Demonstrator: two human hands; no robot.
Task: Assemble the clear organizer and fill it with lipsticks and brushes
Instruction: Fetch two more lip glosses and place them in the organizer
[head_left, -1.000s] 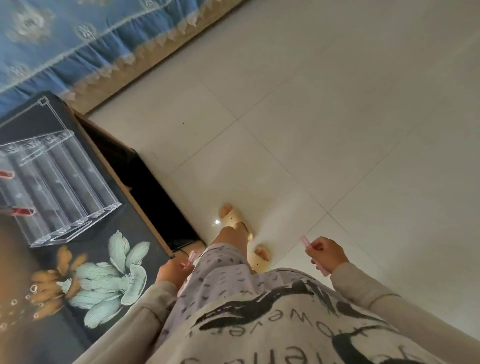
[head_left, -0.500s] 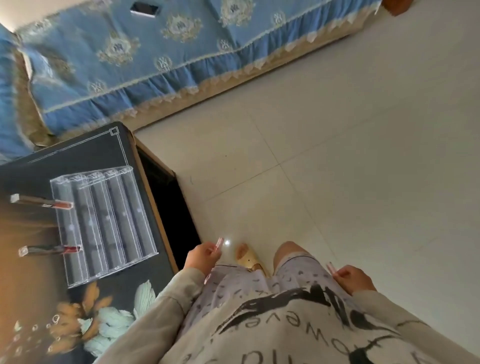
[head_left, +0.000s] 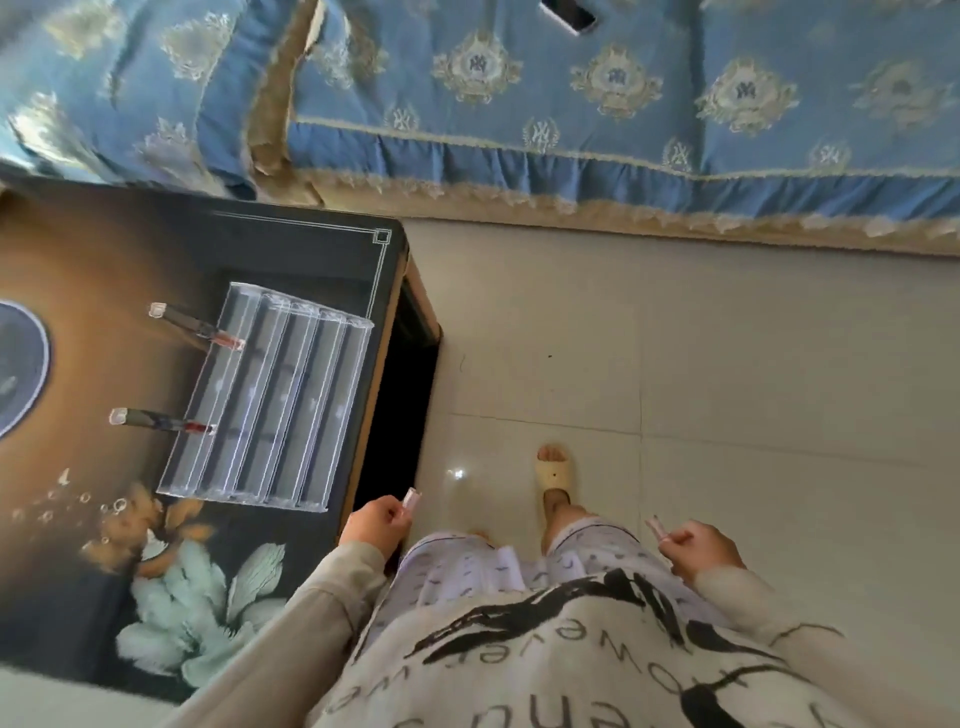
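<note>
The clear organizer (head_left: 270, 400) with several stepped rows stands on the dark flower-printed table (head_left: 130, 597). Two lipsticks (head_left: 197, 327) (head_left: 161, 420) stick out of its left side. My left hand (head_left: 376, 525) is at the table's right edge, its fingers curled round a pinkish lipstick (head_left: 411, 501). My right hand (head_left: 698, 551) hangs over the floor by my right leg and grips another pinkish lipstick (head_left: 658, 529). Both hands are apart from the organizer.
A sofa with a blue patterned cover (head_left: 571, 104) runs along the top, with a phone (head_left: 567, 14) on it. A round dark object (head_left: 21, 369) lies at the table's left edge. Pale tiled floor (head_left: 727, 364) spreads right; my sandalled foot (head_left: 555, 470) stands on it.
The view has swung left and up, bringing the table, organizer and sofa further into view. Both hands keep their lipsticks; my left hand is nearer the table edge.
</note>
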